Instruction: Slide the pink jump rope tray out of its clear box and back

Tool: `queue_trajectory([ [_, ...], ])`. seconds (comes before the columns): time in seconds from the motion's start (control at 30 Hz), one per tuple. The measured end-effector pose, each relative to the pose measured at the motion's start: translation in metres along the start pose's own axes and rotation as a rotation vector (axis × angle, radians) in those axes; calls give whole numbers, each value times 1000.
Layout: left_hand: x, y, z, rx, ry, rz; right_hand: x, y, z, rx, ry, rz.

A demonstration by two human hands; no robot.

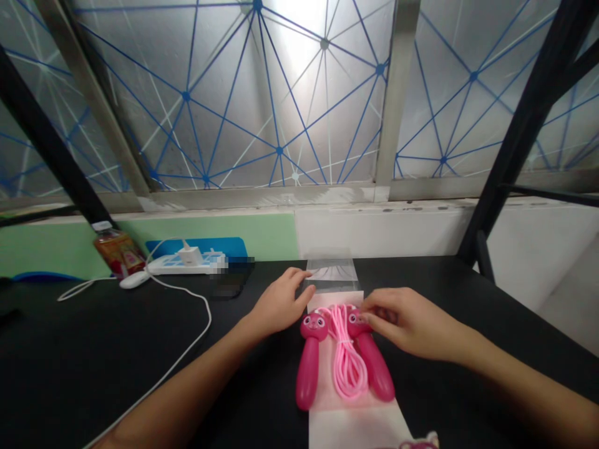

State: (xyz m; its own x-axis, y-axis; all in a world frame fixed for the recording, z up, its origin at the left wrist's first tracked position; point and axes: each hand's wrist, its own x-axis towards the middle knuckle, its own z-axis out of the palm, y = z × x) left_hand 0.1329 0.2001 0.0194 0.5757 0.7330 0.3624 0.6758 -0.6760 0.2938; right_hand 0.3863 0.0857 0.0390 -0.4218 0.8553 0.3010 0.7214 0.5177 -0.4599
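A pink jump rope lies on a long pale card on the black table, its cord bundled and tied between two dark pink handles topped with animal faces. Just left of the left handle, my left hand hovers or rests with thumb and fingers apart, close to the card's edge and a clear plastic sleeve. My right hand has curled fingers and thumb at the face end of the right handle, pinching it. Some of its fingertips are hidden.
To the left are a bottle, a white power strip with a plugged-in charger, a dark phone-like slab and a white cable running forward. Black frame posts rise on both sides. A patterned item shows at the bottom edge.
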Motion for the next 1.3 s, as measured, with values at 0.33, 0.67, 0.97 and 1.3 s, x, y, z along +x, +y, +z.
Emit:
queue_trajectory([
  [0.33, -17, 22, -12, -85, -410, 91, 1, 33, 27, -153, -22, 33],
  [0.67, -20, 21, -25, -35, -428, 68, 8, 23, 23, 52, -69, 84],
  [0.97, -19, 17, -30, -50, -421, 137, 10, 25, 26, 16, -99, 89],
  [1.3, -20, 19, -25, 8, -330, 128, 11, 14, 24, 24, -44, 74],
])
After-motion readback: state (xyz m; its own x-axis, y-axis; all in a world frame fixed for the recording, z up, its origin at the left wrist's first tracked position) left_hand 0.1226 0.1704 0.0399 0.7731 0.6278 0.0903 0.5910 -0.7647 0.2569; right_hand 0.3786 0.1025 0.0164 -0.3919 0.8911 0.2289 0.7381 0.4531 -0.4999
